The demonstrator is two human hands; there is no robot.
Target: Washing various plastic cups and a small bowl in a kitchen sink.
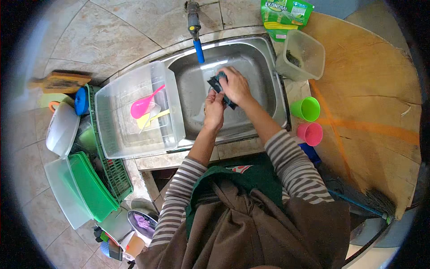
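Over the stainless steel sink (258, 70), my left hand (214, 109) grips a small dark item (215, 84), perhaps plastic; its exact kind is unclear. My right hand (235, 85) presses a dark teal scouring pad (221, 75) against its upper part. The blue-tipped faucet (199, 50) is above both hands, with no water seen running. Left of them, a clear plastic tub (117, 134) overlaps the sink's edge and holds a pink spoon (142, 106), a yellow utensil (144, 120) and a translucent spoon.
Right of the sink are a translucent container (314, 64) with a dark pad inside, a green cup (310, 109), a pink cup (310, 133) and a green refill pouch (289, 16). At left, a green dish rack (116, 175) stands among bowls and green trays (90, 188).
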